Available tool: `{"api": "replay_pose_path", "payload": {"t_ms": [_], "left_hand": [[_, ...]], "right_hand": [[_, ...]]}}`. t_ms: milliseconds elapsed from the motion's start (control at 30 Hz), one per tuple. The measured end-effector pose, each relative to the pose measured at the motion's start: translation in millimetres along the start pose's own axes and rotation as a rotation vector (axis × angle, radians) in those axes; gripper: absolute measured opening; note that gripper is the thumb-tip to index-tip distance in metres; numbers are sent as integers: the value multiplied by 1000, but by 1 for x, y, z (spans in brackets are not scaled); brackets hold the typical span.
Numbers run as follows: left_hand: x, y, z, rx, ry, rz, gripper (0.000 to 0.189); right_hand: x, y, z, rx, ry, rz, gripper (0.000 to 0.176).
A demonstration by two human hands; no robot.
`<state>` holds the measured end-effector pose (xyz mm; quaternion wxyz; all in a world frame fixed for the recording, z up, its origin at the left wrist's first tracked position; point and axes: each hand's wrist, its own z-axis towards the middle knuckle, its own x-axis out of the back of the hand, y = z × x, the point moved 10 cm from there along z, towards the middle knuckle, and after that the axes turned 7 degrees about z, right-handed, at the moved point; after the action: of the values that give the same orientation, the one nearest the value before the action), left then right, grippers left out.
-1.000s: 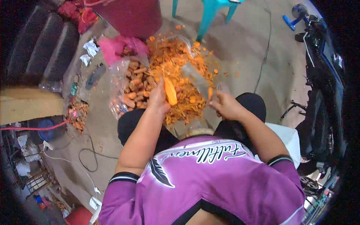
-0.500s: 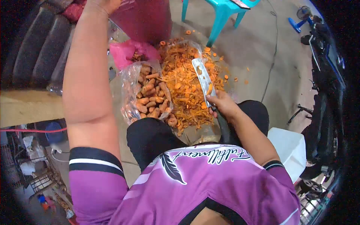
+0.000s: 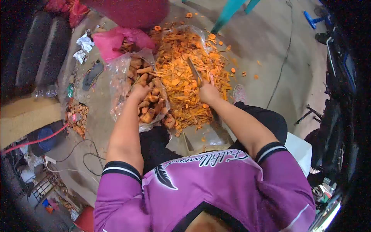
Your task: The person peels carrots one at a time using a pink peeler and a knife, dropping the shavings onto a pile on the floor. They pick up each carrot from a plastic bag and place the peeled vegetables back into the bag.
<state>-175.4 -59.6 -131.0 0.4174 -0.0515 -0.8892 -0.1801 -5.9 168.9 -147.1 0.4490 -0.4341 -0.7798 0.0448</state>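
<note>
My left hand (image 3: 140, 91) reaches down into a clear plastic bag (image 3: 120, 73) full of unpeeled brown carrots (image 3: 151, 112), fingers curled among them; whether it grips one is hidden. My right hand (image 3: 208, 93) is closed around the handle of a knife (image 3: 194, 72), whose blade points away over a heap of orange carrot peelings (image 3: 181, 73) on plastic sheeting on the floor. I sit above all this in a purple jersey (image 3: 216, 185).
A pink bag (image 3: 116, 40) and a dark red tub (image 3: 131, 11) lie beyond the carrots. A teal chair leg (image 3: 228, 13) stands at the top. A motorcycle (image 3: 340, 96) is parked on the right, a sandal (image 3: 92, 75) and cables (image 3: 83, 156) on the left.
My left arm came down from high at the upper left into the carrot bag. A second ago it held a peeled carrot, now gone. The knife hand shifted slightly forward.
</note>
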Motion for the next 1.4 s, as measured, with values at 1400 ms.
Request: {"api": "replay_pose_path", "payload": {"t_ms": [1400], "left_hand": [[37,73,11,-139,301,314,32]], "right_hand": [[37,64,38,-177,18,275,42]]}}
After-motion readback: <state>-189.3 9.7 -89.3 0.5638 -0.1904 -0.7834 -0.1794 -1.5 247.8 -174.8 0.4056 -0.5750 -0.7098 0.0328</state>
